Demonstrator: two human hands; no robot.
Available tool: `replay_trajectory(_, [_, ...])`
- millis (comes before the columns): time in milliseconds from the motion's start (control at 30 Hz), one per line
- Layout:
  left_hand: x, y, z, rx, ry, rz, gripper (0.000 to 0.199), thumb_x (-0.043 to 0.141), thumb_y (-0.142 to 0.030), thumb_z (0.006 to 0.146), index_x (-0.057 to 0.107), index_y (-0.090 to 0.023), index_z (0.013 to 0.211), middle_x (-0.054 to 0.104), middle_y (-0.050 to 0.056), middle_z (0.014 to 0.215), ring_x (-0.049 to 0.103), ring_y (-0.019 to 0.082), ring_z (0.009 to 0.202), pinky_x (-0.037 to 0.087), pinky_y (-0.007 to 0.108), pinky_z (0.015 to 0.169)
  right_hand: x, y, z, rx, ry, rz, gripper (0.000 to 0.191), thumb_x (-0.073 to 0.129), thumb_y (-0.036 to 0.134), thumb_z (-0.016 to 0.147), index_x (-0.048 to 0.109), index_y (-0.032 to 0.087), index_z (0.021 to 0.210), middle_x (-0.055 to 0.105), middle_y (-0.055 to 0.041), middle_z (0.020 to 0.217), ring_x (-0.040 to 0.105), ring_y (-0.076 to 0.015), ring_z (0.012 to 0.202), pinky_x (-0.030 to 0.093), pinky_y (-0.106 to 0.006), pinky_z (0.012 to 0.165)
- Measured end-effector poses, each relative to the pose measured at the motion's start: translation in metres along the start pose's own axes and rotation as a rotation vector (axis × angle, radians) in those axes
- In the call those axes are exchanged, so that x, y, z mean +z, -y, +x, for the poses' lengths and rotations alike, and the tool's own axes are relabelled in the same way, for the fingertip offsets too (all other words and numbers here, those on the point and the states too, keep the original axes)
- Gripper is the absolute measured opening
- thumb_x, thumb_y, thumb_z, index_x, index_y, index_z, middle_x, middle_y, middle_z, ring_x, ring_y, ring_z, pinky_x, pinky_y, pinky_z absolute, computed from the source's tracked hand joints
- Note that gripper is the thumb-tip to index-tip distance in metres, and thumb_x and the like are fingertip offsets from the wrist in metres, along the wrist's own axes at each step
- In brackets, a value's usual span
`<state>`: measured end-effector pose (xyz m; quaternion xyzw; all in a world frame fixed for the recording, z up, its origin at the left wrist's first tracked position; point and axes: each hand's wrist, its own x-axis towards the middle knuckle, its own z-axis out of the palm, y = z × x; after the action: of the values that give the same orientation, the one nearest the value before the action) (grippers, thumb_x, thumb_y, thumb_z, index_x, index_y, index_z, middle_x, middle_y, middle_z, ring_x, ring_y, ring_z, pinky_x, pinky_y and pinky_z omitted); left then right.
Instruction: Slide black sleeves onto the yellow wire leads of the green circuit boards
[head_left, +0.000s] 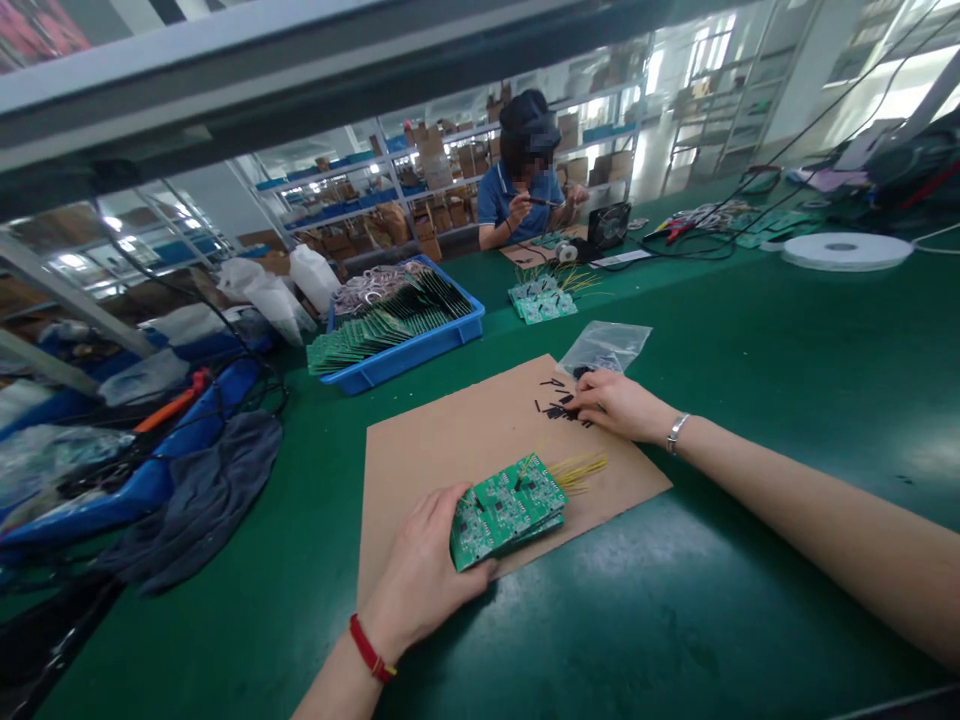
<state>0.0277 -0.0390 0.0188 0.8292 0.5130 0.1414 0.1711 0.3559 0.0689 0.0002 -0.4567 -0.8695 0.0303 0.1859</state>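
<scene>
Nearest the camera, a bare left forearm point(337, 690) with a red cord bracelet point(369, 648) leads to the left hand point(424, 565), clenched around a small stack of green printed circuit boards point(506, 510). The stack's long axis slants toward the right hand point(615, 405), and thin yellow wires point(579, 472) fan out from its far end. Beneath the stack lies a brown cardboard sheet point(465, 430). The right hand, wearing a silver bracelet point(677, 433), reaches small black pieces point(555, 405) scattered beyond the stack; whether it pinches one cannot be told. A clear plastic bag point(604, 347) lies just past its fingertips.
</scene>
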Motion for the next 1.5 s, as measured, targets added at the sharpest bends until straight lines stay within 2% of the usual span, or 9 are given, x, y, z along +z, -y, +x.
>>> replay_trajectory(267, [0.016,0.002,-0.009,0.0,-0.147,-0.007,0.063,0.065,-0.024,0.069,0.043,-0.016,0.128,0.055,0.014,0.12,0.053,0.029,0.111,0.046,0.049,0.094,0.002,0.002,0.006,-0.012,0.033,-0.041,0.015,0.055,0.018,0.083,0.07,0.017,0.084,0.065,-0.0079,0.086,0.058,-0.0216,0.084,0.042,-0.035,0.078])
replay_trajectory(533, [0.013,0.013,-0.011,-0.009,-0.123,0.01,0.063,0.063,-0.025,0.074,0.039,-0.02,0.132,0.053,0.011,0.125,0.052,0.028,0.115,0.046,0.048,0.096,0.003,0.012,0.007,0.041,0.034,-0.102,0.011,0.054,0.017,0.08,0.064,0.015,0.079,0.063,-0.009,0.083,0.056,-0.0211,0.08,0.04,-0.033,0.074])
replay_trajectory(700, [0.001,0.02,-0.015,0.035,-0.115,0.001,0.079,0.068,-0.046,0.073,0.033,-0.019,0.138,0.051,0.014,0.131,0.051,0.031,0.118,0.046,0.049,0.095,0.007,0.011,0.006,0.012,0.012,-0.125,0.017,0.049,0.021,0.087,0.064,0.014,0.083,0.063,-0.0102,0.085,0.056,-0.0214,0.08,0.04,-0.034,0.075])
replay_trajectory(800, [-0.011,0.024,-0.018,0.074,-0.289,-0.013,0.068,0.058,-0.051,0.08,0.037,-0.017,0.135,0.053,0.014,0.129,0.052,0.03,0.116,0.047,0.048,0.093,0.008,0.011,0.004,0.001,-0.033,-0.133,0.02,0.047,0.023,0.09,0.064,0.014,0.085,0.062,-0.0102,0.088,0.055,-0.0223,0.083,0.04,-0.035,0.076])
replay_trajectory(967, [-0.012,-0.008,-0.024,0.363,-0.69,0.114,0.022,0.051,-0.014,0.086,0.055,-0.019,0.107,0.064,0.005,0.089,0.061,0.019,0.084,0.05,0.035,0.077,0.001,0.018,0.001,0.052,-0.19,-0.019,0.017,0.044,0.019,0.09,0.06,0.015,0.089,0.062,-0.0099,0.088,0.055,-0.0222,0.085,0.042,-0.036,0.079])
replay_trajectory(1067, [0.002,-0.057,-0.015,0.496,-0.357,0.157,0.021,0.053,-0.014,0.086,0.056,-0.022,0.106,0.065,0.004,0.086,0.061,0.018,0.079,0.052,0.032,0.074,-0.005,0.034,-0.003,0.154,-0.312,0.177,0.013,0.045,0.019,0.09,0.058,0.016,0.089,0.062,-0.0081,0.085,0.056,-0.0199,0.079,0.044,-0.033,0.073])
replay_trajectory(1200, [0.017,-0.111,0.027,0.274,-0.092,0.31,0.027,0.041,-0.006,0.087,0.059,-0.015,0.104,0.063,0.01,0.092,0.06,0.022,0.084,0.053,0.036,0.072,-0.006,0.06,-0.011,0.286,-0.425,0.518,0.013,0.048,0.025,0.089,0.059,0.019,0.093,0.066,-0.0056,0.087,0.059,-0.018,0.077,0.047,-0.031,0.07])
replay_trajectory(1367, [0.018,-0.121,0.079,0.011,-0.022,0.456,0.032,0.036,0.004,0.081,0.066,-0.004,0.089,0.062,0.021,0.092,0.06,0.03,0.091,0.051,0.038,0.071,0.004,0.073,-0.02,0.292,-0.46,0.744,0.025,0.046,0.026,0.091,0.063,0.021,0.108,0.067,-0.0067,0.105,0.06,-0.0189,0.096,0.047,-0.034,0.084])
replay_trajectory(1500, [0.015,-0.113,0.088,-0.014,0.04,0.509,0.031,0.038,0.002,0.081,0.068,-0.006,0.086,0.064,0.019,0.088,0.061,0.03,0.088,0.05,0.038,0.07,0.007,0.067,-0.021,0.336,-0.443,0.872,0.021,0.049,0.028,0.088,0.064,0.018,0.097,0.068,-0.0073,0.098,0.06,-0.0186,0.092,0.046,-0.036,0.085])
